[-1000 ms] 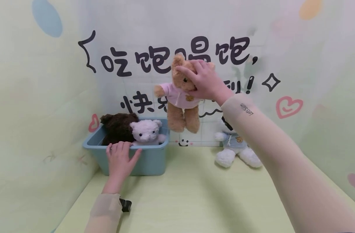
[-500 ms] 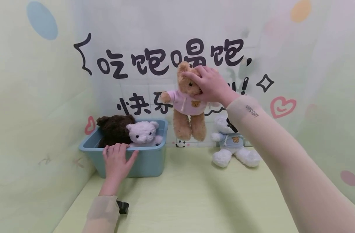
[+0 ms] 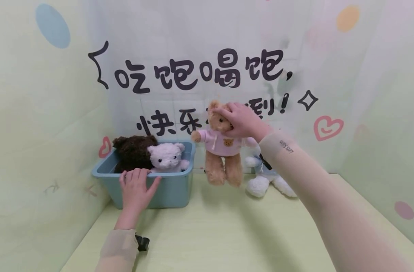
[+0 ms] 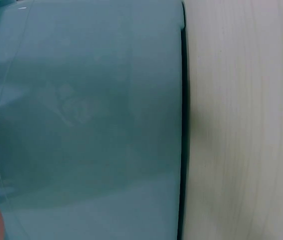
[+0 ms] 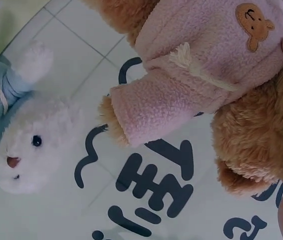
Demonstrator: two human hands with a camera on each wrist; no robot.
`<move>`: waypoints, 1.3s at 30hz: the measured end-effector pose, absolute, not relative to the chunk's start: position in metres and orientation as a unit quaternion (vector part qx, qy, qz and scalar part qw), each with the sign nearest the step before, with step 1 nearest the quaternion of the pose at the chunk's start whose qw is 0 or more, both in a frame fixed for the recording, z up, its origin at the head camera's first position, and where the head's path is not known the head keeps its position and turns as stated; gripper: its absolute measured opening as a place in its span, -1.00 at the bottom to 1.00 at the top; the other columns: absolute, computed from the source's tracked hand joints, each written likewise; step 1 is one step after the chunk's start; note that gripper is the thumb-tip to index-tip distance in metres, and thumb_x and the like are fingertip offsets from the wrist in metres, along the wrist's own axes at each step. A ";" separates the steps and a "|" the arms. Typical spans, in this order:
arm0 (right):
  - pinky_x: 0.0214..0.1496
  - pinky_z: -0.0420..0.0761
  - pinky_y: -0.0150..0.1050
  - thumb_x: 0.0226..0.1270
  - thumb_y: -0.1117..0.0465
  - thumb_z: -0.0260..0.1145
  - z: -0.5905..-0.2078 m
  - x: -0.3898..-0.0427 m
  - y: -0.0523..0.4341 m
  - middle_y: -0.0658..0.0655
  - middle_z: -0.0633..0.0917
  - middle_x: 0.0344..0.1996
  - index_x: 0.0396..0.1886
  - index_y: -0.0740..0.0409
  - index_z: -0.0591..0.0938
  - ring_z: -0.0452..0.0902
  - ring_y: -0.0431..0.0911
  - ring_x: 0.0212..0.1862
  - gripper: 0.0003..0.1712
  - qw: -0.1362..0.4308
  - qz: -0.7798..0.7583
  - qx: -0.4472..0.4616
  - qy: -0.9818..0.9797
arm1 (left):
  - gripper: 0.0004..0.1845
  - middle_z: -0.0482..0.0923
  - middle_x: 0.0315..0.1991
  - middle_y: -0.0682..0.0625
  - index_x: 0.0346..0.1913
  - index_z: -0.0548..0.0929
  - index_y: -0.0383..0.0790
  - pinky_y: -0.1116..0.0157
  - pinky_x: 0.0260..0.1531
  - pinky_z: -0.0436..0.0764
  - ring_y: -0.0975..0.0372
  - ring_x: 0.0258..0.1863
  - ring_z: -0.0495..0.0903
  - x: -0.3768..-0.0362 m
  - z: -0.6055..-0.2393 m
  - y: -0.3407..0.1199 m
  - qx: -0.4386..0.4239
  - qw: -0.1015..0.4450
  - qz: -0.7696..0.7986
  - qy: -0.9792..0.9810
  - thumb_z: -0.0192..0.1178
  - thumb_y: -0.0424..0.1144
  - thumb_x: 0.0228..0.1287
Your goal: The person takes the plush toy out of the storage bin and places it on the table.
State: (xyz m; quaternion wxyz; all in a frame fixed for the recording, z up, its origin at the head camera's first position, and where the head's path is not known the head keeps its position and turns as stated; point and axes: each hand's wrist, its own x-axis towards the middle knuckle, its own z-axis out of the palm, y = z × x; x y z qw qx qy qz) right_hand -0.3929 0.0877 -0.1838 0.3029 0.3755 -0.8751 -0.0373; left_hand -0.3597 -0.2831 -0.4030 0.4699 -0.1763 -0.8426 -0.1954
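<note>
While the backdrop (image 3: pixel 200 45) fills the view with bold black Chinese characters, the blue bin (image 3: pixel 173 189) sits at the table's (image 3: pixel 227 234) left rear, holding a dark brown bear (image 3: pixel 133 151) and a pale pink bear (image 3: pixel 166 155). Flat on the bin's near rim lies the left hand (image 3: pixel 135 190), fingers straight and spread, steadying it. Right of the bin, the right hand (image 3: pixel 242 121) grips the tan bear (image 3: pixel 222 151) by its head, feet hanging probably just clear of the table. Judging by this, the carrying step is underway; next comes a leftward swing over the rim. Behind it sits a white bear (image 3: pixel 266 181). The right sleeve (image 3: pixel 285 145) reads "Let's Slim".
</note>
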 end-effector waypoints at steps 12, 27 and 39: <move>0.03 0.47 -0.01 -0.01 -0.03 0.52 -0.237 -0.412 0.087 0.20 0.54 0.01 0.38 -0.08 0.35 0.47 0.08 -0.04 -0.08 0.283 -0.018 0.380 -0.881 | -0.37 0.45 -0.18 -0.24 -0.12 0.51 -0.33 -0.20 0.22 -0.03 -0.15 -0.08 0.32 -0.361 -0.402 -0.285 -0.178 0.473 -0.190 -0.841 -0.01 0.28 0.34; 0.11 0.42 0.02 0.04 -0.12 0.49 -0.286 -0.428 0.085 0.21 0.51 0.07 0.44 -0.12 0.29 0.43 0.10 0.04 -0.04 0.255 -0.025 0.353 -0.900 | -0.27 0.46 -0.20 -0.23 -0.12 0.52 -0.31 -0.20 0.20 -0.01 -0.15 -0.10 0.33 -0.357 -0.403 -0.283 -0.177 0.473 -0.188 -0.842 -0.19 0.38 0.35; 0.05 0.42 0.04 0.09 -0.13 0.47 -0.298 -0.443 0.079 0.18 0.50 0.06 0.42 -0.14 0.29 0.41 0.12 0.08 -0.09 0.306 -0.074 0.360 -0.878 | -0.27 0.45 -0.22 -0.23 -0.15 0.51 -0.32 -0.21 0.20 -0.01 -0.15 -0.11 0.33 -0.358 -0.405 -0.282 -0.183 0.490 -0.185 -0.832 -0.21 0.38 0.37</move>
